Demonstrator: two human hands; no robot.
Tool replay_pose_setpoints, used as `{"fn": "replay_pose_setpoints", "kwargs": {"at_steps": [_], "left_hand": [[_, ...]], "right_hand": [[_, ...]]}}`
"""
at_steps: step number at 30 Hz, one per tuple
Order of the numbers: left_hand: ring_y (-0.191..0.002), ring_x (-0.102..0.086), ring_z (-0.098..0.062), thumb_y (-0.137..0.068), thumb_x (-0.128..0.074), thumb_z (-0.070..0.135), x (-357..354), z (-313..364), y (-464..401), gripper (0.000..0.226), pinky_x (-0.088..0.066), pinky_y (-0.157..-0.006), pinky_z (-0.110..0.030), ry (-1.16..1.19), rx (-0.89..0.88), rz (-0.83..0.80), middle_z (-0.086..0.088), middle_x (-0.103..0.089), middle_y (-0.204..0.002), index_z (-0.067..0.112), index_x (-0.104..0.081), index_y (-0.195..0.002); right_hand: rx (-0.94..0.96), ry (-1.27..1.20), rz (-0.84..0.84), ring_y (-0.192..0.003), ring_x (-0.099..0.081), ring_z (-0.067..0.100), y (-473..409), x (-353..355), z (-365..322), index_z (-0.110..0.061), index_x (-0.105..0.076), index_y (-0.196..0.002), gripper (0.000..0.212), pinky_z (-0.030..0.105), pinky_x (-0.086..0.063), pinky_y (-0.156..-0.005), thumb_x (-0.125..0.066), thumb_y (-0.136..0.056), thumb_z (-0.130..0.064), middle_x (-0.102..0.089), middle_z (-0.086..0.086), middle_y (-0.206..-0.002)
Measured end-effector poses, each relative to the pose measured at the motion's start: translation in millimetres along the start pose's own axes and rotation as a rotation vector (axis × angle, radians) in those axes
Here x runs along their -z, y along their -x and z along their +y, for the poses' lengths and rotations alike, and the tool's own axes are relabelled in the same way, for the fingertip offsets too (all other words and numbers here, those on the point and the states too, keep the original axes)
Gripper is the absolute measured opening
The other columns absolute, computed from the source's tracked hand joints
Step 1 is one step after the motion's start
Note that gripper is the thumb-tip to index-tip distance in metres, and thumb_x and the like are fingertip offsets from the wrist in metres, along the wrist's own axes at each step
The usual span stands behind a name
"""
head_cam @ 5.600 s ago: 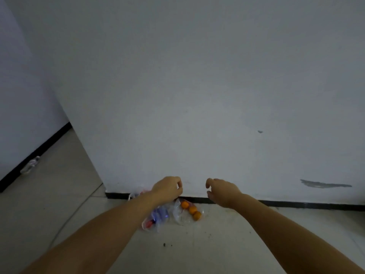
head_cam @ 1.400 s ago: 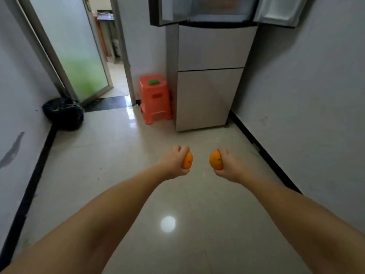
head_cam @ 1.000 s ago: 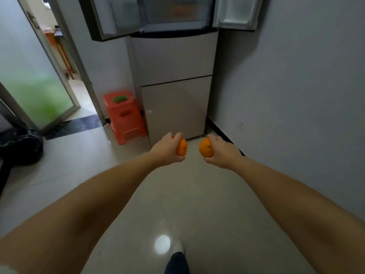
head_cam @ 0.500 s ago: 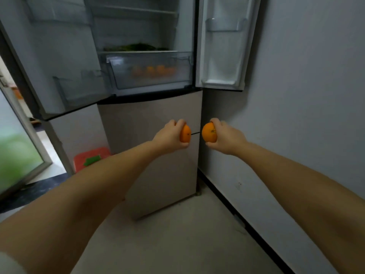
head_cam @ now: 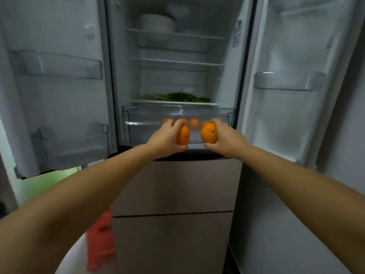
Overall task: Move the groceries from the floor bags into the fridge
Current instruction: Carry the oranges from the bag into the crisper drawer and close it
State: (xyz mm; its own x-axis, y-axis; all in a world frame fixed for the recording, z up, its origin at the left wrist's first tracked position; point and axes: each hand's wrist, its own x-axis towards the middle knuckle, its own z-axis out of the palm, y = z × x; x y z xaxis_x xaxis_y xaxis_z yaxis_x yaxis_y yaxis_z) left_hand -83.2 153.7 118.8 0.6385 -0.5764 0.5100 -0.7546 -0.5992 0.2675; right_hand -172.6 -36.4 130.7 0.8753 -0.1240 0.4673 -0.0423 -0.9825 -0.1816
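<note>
Both bare forearms extend forward, converging toward centre frame. The left arm enters from 8 o'clock, the right from 4 o'clock. Left hand [head_cam: 166, 138]: fingers and thumb curled round an orange [head_cam: 183, 135], palm turned inward. Right hand [head_cam: 224, 138]: likewise curled round a second orange [head_cam: 209, 133]. The hands are level, near each other, not touching.
</note>
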Motion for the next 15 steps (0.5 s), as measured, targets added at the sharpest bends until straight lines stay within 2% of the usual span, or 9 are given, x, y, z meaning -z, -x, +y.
{"fn": "replay_pose_setpoints", "kwargs": {"at_steps": [5,9,12,14,15], "left_hand": [[-0.116,-0.049,-0.031,-0.076,-0.072,0.033,23.4,-49.0,-82.9,0.072,-0.046,-0.093,-0.044,-0.078,0.049,0.133,-0.011,-0.042,-0.13,0.022,-0.034,-0.136],[-0.118,-0.048,-0.032,-0.076,-0.073,0.032,37.8,-86.7,-156.6,0.078,-0.045,-0.093,-0.041,-0.151,0.062,0.17,-0.013,-0.043,-0.133,0.02,-0.03,-0.14],[-0.11,-0.054,-0.03,-0.073,-0.076,0.035,43.0,-114.5,-213.9,0.07,-0.044,-0.086,-0.033,-0.296,0.107,-0.035,-0.011,-0.052,-0.124,0.017,-0.039,-0.13],[-0.106,-0.058,-0.029,-0.072,-0.077,0.038,42.3,-133.7,-248.5,0.068,-0.048,-0.086,-0.034,-0.389,0.166,-0.243,-0.008,-0.056,-0.119,0.016,-0.043,-0.126],[-0.105,-0.059,-0.029,-0.072,-0.077,0.038,39.9,-143.9,-264.1,0.068,-0.05,-0.089,-0.039,-0.408,0.195,-0.346,-0.007,-0.056,-0.119,0.016,-0.044,-0.126]], "right_hand": [[0.144,0.003,0.026,-0.11,-0.056,0.032,-107.0,-13.2,9.4,-0.022,-0.027,-0.139,0.076,0.041,-0.05,-0.081,-0.067,-0.079,-0.046,-0.049,0.009,-0.131],[0.218,0.08,0.092,-0.104,-0.058,0.032,-188.9,-29.8,16.4,-0.024,-0.03,-0.136,0.072,0.038,-0.049,-0.076,-0.067,-0.078,-0.044,-0.052,0.009,-0.125],[0.225,0.095,0.091,-0.102,-0.059,0.032,-249.9,-42.3,19.8,-0.023,-0.034,-0.132,0.071,0.043,-0.052,-0.079,-0.068,-0.076,-0.048,-0.054,0.008,-0.122],[0.213,0.129,-0.009,-0.102,-0.058,0.032,-293.4,-51.3,21.3,-0.019,-0.035,-0.128,0.072,0.043,-0.051,-0.081,-0.07,-0.074,-0.051,-0.056,0.01,-0.12],[0.214,0.153,-0.087,-0.103,-0.057,0.032,-313.4,-55.8,21.4,-0.018,-0.035,-0.128,0.074,0.041,-0.051,-0.083,-0.071,-0.073,-0.052,-0.056,0.011,-0.121]]}}
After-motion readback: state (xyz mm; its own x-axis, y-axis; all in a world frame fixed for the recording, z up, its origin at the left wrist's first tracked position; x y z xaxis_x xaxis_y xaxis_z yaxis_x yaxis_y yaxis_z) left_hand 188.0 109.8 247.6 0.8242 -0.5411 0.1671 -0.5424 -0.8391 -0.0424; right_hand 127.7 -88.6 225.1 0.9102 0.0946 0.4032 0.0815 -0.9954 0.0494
